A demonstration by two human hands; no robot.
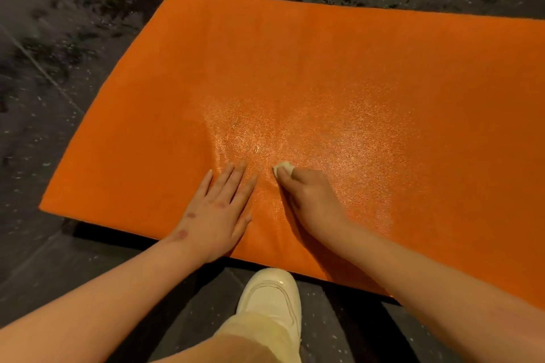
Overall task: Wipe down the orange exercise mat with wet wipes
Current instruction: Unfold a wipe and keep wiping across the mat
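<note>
An orange exercise mat (309, 74) lies flat on a dark floor and fills most of the view. My left hand (218, 209) presses flat on the mat near its front edge, fingers straight and together. Just to the right, my right hand (309, 200) grips a small bunched white wet wipe (282, 168) and holds it down on the mat. Only the wipe's tip shows past the fingers. The mat's surface glistens in a patch around and beyond both hands.
The floor (59, 68) is dark speckled stone with pale seams, visible left of and behind the mat. My white shoe (269, 295) and a pale trouser leg stand on the floor just in front of the mat's near edge.
</note>
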